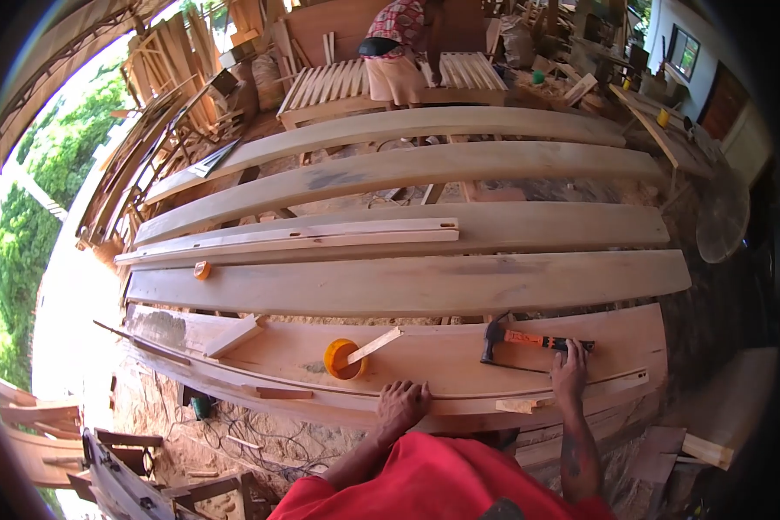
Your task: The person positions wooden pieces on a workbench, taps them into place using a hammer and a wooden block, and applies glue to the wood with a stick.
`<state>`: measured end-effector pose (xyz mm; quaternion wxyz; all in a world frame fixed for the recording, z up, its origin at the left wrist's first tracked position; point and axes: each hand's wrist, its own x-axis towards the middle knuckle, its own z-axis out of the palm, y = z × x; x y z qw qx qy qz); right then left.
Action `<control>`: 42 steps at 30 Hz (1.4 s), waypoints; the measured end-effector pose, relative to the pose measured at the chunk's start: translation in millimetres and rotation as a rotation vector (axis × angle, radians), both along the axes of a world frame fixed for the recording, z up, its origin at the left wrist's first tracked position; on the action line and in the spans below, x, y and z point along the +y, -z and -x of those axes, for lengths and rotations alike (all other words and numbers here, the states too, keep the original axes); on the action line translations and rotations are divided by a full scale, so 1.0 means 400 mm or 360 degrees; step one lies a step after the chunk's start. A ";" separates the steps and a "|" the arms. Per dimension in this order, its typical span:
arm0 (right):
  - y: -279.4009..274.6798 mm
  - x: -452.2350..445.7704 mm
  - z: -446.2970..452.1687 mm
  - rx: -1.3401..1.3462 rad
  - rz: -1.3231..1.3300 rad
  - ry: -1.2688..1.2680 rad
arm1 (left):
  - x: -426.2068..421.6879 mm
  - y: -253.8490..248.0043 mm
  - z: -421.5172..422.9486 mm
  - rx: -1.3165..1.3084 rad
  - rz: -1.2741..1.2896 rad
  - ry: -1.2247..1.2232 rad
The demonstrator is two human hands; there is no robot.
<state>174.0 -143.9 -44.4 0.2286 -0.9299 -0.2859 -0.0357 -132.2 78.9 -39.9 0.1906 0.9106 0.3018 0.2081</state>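
My left hand [403, 404] rests on the near edge of the closest wide plank [442, 347], over a long thin wood strip [338, 390], its fingers lying on the wood. My right hand [568, 373] has its fingers on the end of the orange and black handle of a hammer [529, 339], which lies on the plank with its dark head to the left. Left of the hammer stands a round orange-yellow tub [346, 359] with a flat wooden stick [375, 344] leaning out. A short wood block [235, 336] lies farther left.
Several long wide planks [407, 282] lie in rows beyond. One bears narrow slotted strips [295, 236], another a small orange object [202, 270]. A person [396, 48] bends over a slatted wooden frame [338, 84] at the back. Cables [273, 451] and wood scraps lie on the ground.
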 end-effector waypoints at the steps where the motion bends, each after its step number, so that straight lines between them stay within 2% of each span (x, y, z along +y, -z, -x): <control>1: -0.003 0.000 0.003 0.0002 -0.0002 0.0039 | 0.000 0.001 0.000 0.0013 -0.0023 -0.0011; 42: 0.002 0.003 0.001 -0.0049 0.0015 -0.0008 | 0.002 0.000 0.000 0.0063 -0.0057 -0.0022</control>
